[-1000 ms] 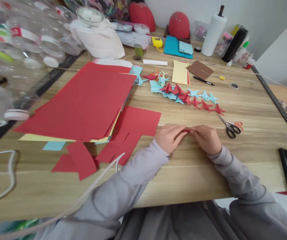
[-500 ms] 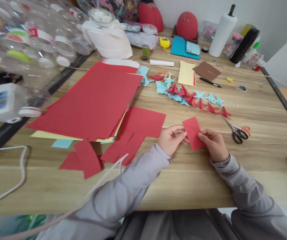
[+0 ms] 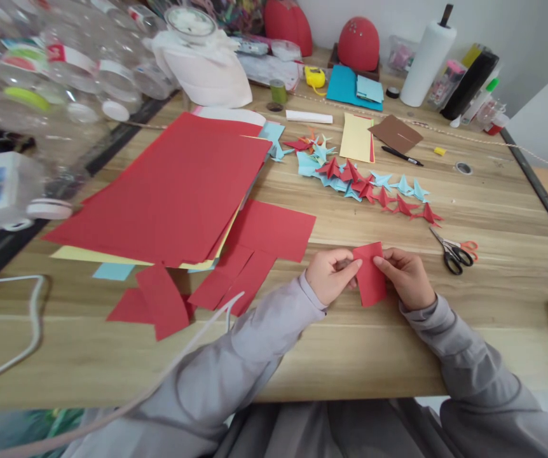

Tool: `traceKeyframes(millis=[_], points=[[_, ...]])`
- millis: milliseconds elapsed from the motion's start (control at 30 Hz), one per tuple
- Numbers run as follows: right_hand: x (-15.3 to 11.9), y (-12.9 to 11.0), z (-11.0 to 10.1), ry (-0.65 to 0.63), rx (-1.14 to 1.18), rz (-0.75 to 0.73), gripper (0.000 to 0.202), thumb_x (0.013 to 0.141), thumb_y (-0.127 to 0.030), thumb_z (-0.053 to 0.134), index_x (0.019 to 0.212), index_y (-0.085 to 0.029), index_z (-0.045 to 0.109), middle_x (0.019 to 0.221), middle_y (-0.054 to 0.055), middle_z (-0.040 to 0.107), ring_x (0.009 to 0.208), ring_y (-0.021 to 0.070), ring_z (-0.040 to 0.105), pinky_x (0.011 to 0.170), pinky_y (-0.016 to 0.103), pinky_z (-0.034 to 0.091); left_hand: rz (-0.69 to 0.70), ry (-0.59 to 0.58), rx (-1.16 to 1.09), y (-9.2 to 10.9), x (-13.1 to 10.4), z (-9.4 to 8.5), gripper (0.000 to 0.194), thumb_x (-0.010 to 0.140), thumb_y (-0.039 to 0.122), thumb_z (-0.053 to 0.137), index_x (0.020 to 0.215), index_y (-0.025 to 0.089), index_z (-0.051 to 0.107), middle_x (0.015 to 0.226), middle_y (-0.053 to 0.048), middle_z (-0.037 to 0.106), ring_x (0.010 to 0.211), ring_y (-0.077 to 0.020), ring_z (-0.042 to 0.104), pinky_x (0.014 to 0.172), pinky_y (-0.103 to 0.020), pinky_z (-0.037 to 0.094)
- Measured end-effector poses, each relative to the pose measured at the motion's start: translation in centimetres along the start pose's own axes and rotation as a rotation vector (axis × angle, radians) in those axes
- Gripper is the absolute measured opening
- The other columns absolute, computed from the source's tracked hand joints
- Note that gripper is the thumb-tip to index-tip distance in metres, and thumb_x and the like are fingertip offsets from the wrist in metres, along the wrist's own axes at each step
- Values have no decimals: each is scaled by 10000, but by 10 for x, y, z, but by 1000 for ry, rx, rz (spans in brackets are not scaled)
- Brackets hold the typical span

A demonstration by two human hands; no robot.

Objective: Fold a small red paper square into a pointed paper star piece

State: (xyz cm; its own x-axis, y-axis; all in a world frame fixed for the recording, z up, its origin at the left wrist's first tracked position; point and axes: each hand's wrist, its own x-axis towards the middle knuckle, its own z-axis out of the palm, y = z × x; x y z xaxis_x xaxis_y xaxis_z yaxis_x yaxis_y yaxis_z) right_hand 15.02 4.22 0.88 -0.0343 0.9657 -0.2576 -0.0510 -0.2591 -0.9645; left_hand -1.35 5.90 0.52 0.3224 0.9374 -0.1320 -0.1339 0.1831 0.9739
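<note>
A small rectangle of red paper (image 3: 372, 280) is held above the table between both hands. My left hand (image 3: 334, 275) pinches its left edge, thumb on top. On the opposite edge, the thumb of my right hand (image 3: 408, 277) presses near the upper corner, with the fingers behind the sheet. Black-handled scissors (image 3: 454, 256) lie to the right of my right hand, partly over an orange-handled pair (image 3: 469, 248). Beyond the hands stretch rows of folded red paper cranes (image 3: 383, 198) and light blue paper cranes (image 3: 402, 186).
A stack of large red sheets (image 3: 169, 191) covers the left of the table, cut red pieces (image 3: 162, 302) in front. A white cable (image 3: 192, 337) crosses my left forearm. Clear plastic bottles (image 3: 78, 70) crowd the far left. A black pen (image 3: 402, 156) lies near brown paper (image 3: 397, 132).
The red paper has turned more upright and moved slightly nearer to me. My left thumb, beside its edge before, now overlaps the paper; my right thumb sits closer to the top corner.
</note>
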Motion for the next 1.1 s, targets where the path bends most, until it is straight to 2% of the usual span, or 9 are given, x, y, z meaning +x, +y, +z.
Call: traceKeyframes(millis=[167, 333, 433, 500, 633, 733, 900, 1000, 1100], points=[[-1, -1, 0, -22, 2, 1, 305, 648, -454, 751, 691, -166, 659, 574, -2, 666, 463, 87, 528, 441, 203, 409, 20, 18, 40, -1, 0, -1, 313, 721, 385, 663, 546, 154, 547, 442, 17, 571, 394, -85, 535, 416, -190, 444], [-2, -3, 2, -26, -5, 13, 318, 621, -464, 764, 651, -165, 660, 579, 9, 681, 474, 104, 561, 454, 218, 448, 22, 59, -16, 0, 0, -1, 319, 670, 453, 705, 638, 152, 604, 468, 18, 598, 384, -100, 541, 398, -213, 456], [-3, -4, 2, -29, -11, 35, 325, 622, -464, 764, 657, -157, 664, 577, 19, 684, 463, 108, 568, 436, 214, 447, -5, 61, -1, 2, 0, -2, 359, 667, 470, 704, 573, 148, 573, 441, 3, 591, 364, -109, 537, 377, -217, 439], [-4, -5, 0, -36, -24, 51, 328, 622, -461, 765, 643, -152, 660, 560, 21, 677, 445, 105, 561, 414, 205, 429, -5, 52, 27, 3, 0, -4, 366, 663, 458, 708, 537, 149, 557, 441, -3, 593, 374, -113, 540, 381, -219, 431], [-6, -4, -2, -115, -111, 65, 308, 614, -429, 779, 614, -149, 650, 508, 6, 635, 407, 86, 513, 377, 184, 368, 88, 12, 164, 2, 1, -5, 224, 614, 343, 754, 629, 139, 662, 539, -10, 642, 476, -108, 544, 461, -221, 425], [-7, -1, -2, -186, -173, -4, 281, 648, -414, 761, 641, -153, 656, 533, -2, 628, 430, 82, 504, 398, 187, 372, 139, -6, 233, 0, 2, -6, 195, 660, 329, 719, 622, 141, 683, 539, -5, 626, 494, -99, 505, 485, -222, 397], [-6, 2, -3, -227, -295, -154, 291, 764, -441, 654, 716, -156, 679, 602, 10, 635, 506, 94, 519, 473, 210, 413, 142, 68, 216, 0, 4, -9, 219, 687, 352, 700, 625, 144, 670, 544, -2, 618, 499, -100, 499, 498, -225, 398], [-8, 0, -3, -242, -433, -238, 297, 781, -436, 637, 689, -157, 683, 581, 6, 617, 513, 98, 506, 482, 215, 399, 184, -37, 249, 1, 3, -9, 160, 649, 296, 737, 660, 145, 685, 617, -23, 651, 556, -118, 551, 539, -237, 429], [-11, -4, -3, -222, -553, -298, 280, 788, -411, 634, 680, -158, 688, 566, 7, 613, 506, 101, 504, 477, 219, 382, 276, -104, 281, 2, 2, -8, 115, 688, 238, 702, 632, 142, 674, 647, -39, 645, 608, -130, 574, 601, -261, 451]])
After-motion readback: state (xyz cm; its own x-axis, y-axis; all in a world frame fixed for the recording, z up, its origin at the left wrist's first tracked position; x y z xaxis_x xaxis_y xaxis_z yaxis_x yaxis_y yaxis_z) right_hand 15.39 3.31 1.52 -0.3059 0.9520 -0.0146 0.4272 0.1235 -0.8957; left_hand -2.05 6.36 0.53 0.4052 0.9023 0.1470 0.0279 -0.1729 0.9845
